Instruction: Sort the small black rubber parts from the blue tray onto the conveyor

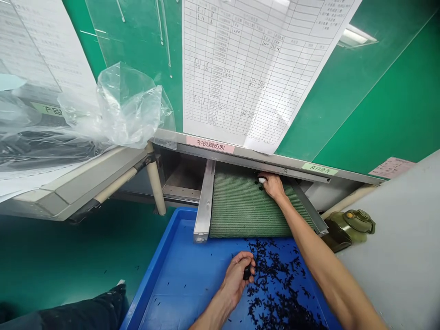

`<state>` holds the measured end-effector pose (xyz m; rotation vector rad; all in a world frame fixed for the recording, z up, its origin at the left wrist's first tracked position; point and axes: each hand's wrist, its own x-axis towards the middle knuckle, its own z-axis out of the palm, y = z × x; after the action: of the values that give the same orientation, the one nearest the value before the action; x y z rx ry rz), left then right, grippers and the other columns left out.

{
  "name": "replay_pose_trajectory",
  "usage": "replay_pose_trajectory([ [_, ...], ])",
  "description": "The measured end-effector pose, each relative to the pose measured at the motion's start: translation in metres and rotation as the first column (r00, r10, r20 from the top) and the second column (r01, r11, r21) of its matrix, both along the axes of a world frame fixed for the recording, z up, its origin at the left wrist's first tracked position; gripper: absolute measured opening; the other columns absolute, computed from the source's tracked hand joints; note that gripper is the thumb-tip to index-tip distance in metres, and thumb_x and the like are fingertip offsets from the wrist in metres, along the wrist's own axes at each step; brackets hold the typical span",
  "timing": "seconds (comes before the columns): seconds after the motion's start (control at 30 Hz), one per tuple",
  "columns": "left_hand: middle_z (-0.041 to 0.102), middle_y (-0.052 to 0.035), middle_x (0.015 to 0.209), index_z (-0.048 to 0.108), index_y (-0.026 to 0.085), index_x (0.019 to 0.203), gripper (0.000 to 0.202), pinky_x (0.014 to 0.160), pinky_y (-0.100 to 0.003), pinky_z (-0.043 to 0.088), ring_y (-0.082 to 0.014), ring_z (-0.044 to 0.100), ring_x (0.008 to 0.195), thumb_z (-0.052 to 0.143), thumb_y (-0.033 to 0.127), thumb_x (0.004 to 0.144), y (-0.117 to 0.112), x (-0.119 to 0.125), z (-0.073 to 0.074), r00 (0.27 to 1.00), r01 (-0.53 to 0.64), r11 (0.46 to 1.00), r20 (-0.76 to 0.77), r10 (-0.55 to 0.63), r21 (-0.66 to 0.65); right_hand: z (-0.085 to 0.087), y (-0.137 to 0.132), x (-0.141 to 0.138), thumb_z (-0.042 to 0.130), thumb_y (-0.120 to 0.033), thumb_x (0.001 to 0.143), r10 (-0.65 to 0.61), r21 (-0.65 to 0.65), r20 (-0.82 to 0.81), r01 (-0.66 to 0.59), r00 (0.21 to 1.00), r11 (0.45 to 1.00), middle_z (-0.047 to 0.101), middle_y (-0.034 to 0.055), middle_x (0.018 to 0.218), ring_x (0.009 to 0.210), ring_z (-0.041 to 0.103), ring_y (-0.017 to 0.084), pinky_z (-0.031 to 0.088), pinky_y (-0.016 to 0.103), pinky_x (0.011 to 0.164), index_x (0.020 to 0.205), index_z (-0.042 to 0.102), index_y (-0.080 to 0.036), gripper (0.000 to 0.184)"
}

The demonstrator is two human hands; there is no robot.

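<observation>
My left hand (238, 275) is over the blue tray (178, 270), its fingers curled around a small, dark, rounded piece (246, 273). Many small black pieces (271, 270) are scattered over the tray's right side, thickest near the bottom of the picture. Further away, my right hand (274, 185) reaches down to the green mesh belt (240, 206) with its fingers drawn together. A white spot (262, 180) shows at those fingertips, and a few black bits lie beside them on the belt. Exactly what the right fingers grip is hidden.
Metal rails (205, 201) edge the belt, whose near end overhangs the tray. Above it runs a green board with a paper form (254, 68). A clear plastic bag (130, 110) lies on the left shelf. An olive-green bottle (350, 227) stands at right beside a pale surface.
</observation>
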<state>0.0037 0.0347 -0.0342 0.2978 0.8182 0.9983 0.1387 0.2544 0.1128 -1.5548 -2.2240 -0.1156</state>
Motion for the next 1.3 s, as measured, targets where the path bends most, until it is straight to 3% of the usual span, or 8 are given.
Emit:
replay_pose_trajectory([
  [0.2,0.052,0.0022,0.066,0.054,0.016,0.084,0.041,0.042,-0.020,0.025,-0.0071,0.044,0.051,0.067,0.052,0.070,0.002,-0.007,0.017,0.996,-0.044,0.996,0.085,0.037,0.078,-0.008,-0.125,-0.004,0.034,-0.012,0.087,0.114,0.098,-0.069,-0.107,0.991,0.989,0.060,0.0080,0.101,0.095,0.055,0.018,0.044,0.029,0.085,0.100,0.059,-0.018,0.028],
  [0.3,0.051,0.0017,0.065,0.052,0.016,0.085,0.047,0.041,-0.020,0.025,-0.0078,0.043,0.050,0.061,0.060,0.072,-0.001,-0.008,0.026,0.993,-0.032,0.990,0.117,0.015,0.140,-0.036,-0.192,-0.013,0.033,-0.012,0.088,0.281,-0.024,-0.183,-0.290,0.942,0.957,0.057,0.0076,0.101,0.094,0.055,0.018,0.045,0.029,0.083,0.100,0.057,-0.021,0.028],
  [0.43,0.047,0.0031,0.060,0.048,0.017,0.076,0.043,0.044,-0.020,0.029,-0.0078,0.040,0.052,0.059,0.058,0.076,-0.006,-0.004,0.023,0.997,0.046,0.955,0.053,-0.064,0.294,-0.072,-0.240,-0.020,0.030,-0.010,0.088,0.144,-0.244,-0.333,-0.232,0.932,0.942,0.055,0.0059,0.097,0.069,0.057,0.013,0.049,0.027,0.068,0.103,0.057,-0.023,0.034],
  [0.6,0.045,0.0047,0.056,0.046,0.018,0.071,0.046,0.043,-0.020,0.029,-0.0072,0.037,0.048,0.055,0.062,0.075,-0.008,0.000,0.014,0.976,0.205,0.907,-0.144,-0.162,0.368,-0.078,-0.241,0.001,0.036,-0.007,0.081,0.042,-0.312,-0.450,-0.202,0.892,0.928,0.058,0.0051,0.098,0.089,0.057,0.016,0.046,0.030,0.082,0.105,0.058,-0.024,0.037],
  [0.8,0.045,0.0058,0.047,0.048,0.017,0.068,0.048,0.039,-0.020,0.026,-0.0057,0.034,0.038,0.051,0.065,0.076,-0.004,-0.004,0.011,0.869,0.483,0.770,-0.339,-0.362,0.417,-0.066,-0.223,0.023,0.045,-0.004,0.066,0.030,-0.495,-0.456,-0.281,0.890,0.822,0.055,0.0011,0.085,0.071,0.052,0.013,0.042,0.022,0.061,0.101,0.064,-0.024,0.045],
  [0.9,0.044,0.0059,0.046,0.049,0.017,0.067,0.051,0.037,-0.020,0.024,-0.0055,0.033,0.036,0.050,0.067,0.074,-0.003,-0.003,0.007,0.873,0.464,0.795,-0.355,-0.336,0.390,-0.067,-0.221,0.022,0.047,-0.007,0.067,0.043,-0.554,-0.498,-0.356,0.866,0.752,0.052,-0.0012,0.073,0.065,0.047,0.012,0.037,0.019,0.055,0.092,0.066,-0.023,0.036],
  [1.17,0.043,0.0070,0.045,0.047,0.018,0.065,0.051,0.034,-0.019,0.021,-0.0054,0.029,0.035,0.048,0.069,0.074,-0.003,0.001,0.004,0.908,0.347,0.888,-0.345,-0.238,0.301,-0.082,-0.235,0.013,0.048,-0.013,0.069,-0.166,-0.558,-0.569,-0.229,0.806,0.797,0.050,-0.0053,0.057,0.052,0.046,0.009,0.034,0.020,0.049,0.076,0.060,-0.019,0.015],
  [1.3,0.049,0.0043,0.056,0.049,0.018,0.073,0.046,0.040,-0.018,0.028,-0.0065,0.038,0.043,0.050,0.064,0.077,-0.005,-0.001,0.013,0.933,0.333,0.873,-0.257,-0.251,0.356,-0.088,-0.238,0.009,0.046,-0.015,0.070,-0.277,-0.549,-0.653,-0.189,0.705,0.814,0.053,-0.0051,0.063,0.049,0.052,0.010,0.037,0.020,0.046,0.080,0.054,-0.020,0.014],
])
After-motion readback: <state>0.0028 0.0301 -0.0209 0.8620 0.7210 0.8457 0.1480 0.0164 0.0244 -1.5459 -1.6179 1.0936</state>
